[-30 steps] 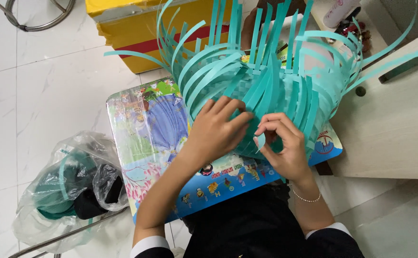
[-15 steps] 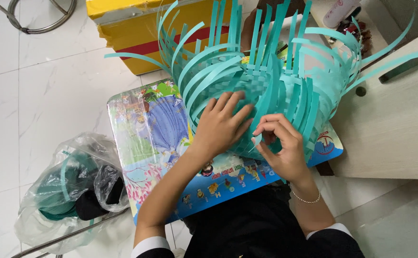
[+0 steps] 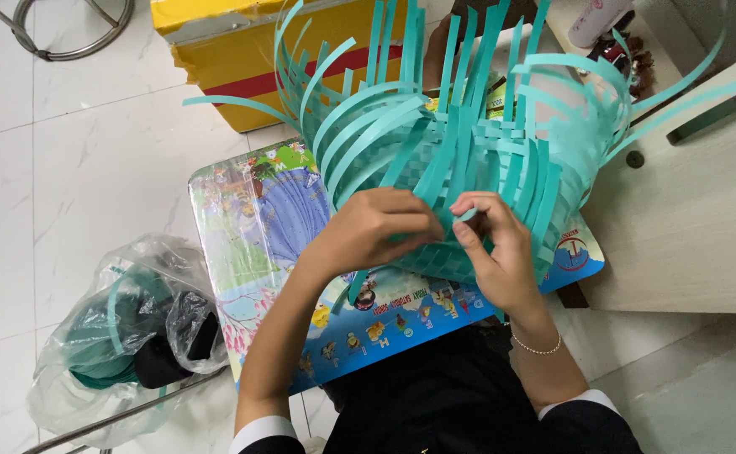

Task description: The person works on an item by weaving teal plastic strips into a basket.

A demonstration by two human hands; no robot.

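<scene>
Half-woven teal plastic-strip basket sitting on the colourful picture-printed small worktop, loose strip ends fanning upward and outward all round. Left hand curling closed over the near woven wall; right hand pinching a strip at the same spot. Clear plastic bag holding teal strips and something dark, lying on the white tiled floor. Yellow box with red stripe crowding the far edge; pale wooden furniture crowding the right.

head view, steeply downward, close over lap
</scene>
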